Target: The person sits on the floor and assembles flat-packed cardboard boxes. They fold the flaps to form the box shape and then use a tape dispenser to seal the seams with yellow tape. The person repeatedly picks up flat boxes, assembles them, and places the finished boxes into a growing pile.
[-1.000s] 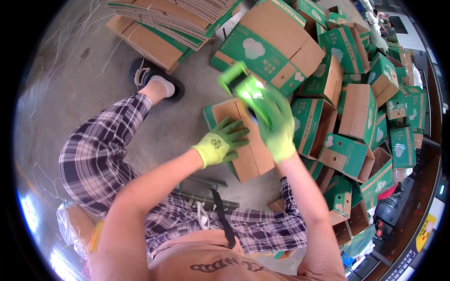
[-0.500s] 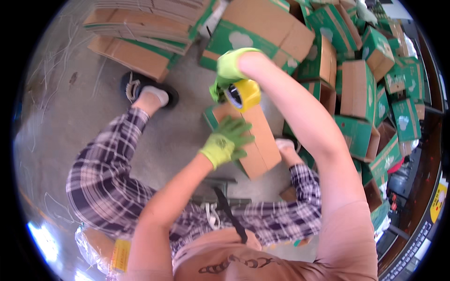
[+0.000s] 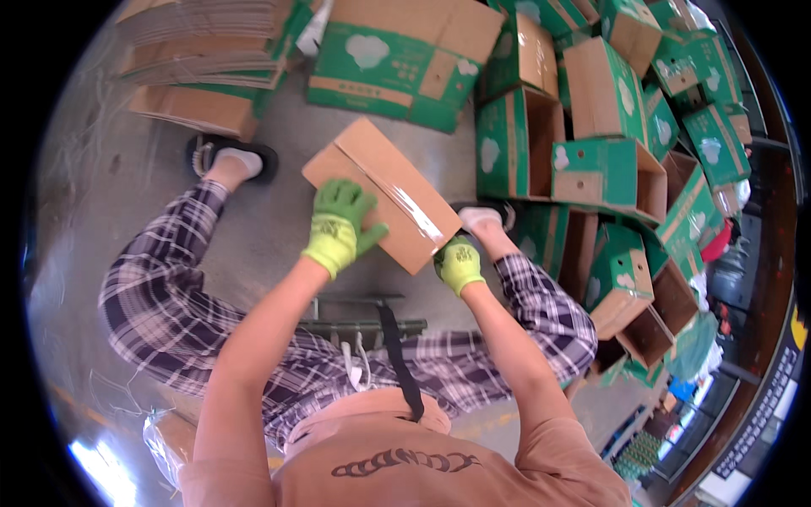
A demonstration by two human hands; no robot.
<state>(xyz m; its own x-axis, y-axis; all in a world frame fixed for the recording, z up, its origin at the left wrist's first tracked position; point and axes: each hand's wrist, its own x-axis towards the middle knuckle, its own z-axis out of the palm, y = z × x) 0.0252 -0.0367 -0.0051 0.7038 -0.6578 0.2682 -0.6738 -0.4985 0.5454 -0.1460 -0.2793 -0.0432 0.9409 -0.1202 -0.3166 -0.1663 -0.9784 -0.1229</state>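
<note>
Right hand has dropped from above the brown box to its near right corner, fingers mostly hidden, can't tell if it's gripping. Left hand rests open on top, thumb spread. Box sits between the person's feet, shiny tape along its seam

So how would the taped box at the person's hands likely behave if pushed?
The taped box is probably stiff, since its top looks flat and its edges straight. It may be light for its size, being cardboard, though its contents are hidden. The shiny tape along its seam may be slippery.
</note>
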